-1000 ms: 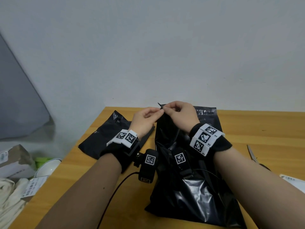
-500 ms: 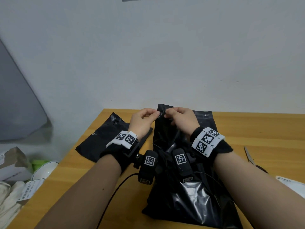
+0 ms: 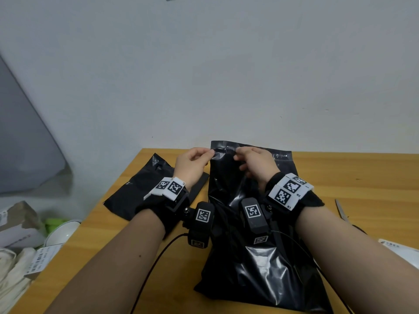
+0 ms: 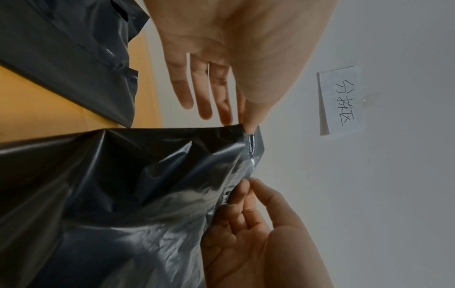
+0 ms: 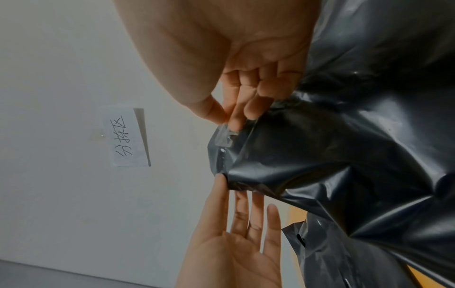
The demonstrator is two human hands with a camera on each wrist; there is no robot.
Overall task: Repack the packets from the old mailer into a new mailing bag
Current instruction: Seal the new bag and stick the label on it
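A bulging black mailing bag [image 3: 244, 264] lies in the middle of the wooden table [image 3: 353, 177], with its top flap [image 3: 224, 147] lifted. My left hand [image 3: 212, 152] pinches the flap's left corner between thumb and forefinger, and its other fingers [image 4: 204, 97] are stretched out. My right hand [image 3: 237, 154] pinches the flap's glossy strip [image 5: 225, 138] a little to the right, with its other fingers curled. A flat black mailer [image 3: 145, 189] lies to the left, partly under my left wrist. No packets show.
Scissors [image 3: 341, 211] lie on the table at the right, with a white paper [image 3: 399, 248] near the right edge. Off the table's left side are a bowl [image 3: 61, 232], boxes and cloth. A handwritten note [image 4: 339, 101] hangs on the wall behind.
My hands were pinching close together at one point of the bag's top. They have drawn apart along the edge, and the flap now stands spread out between them.
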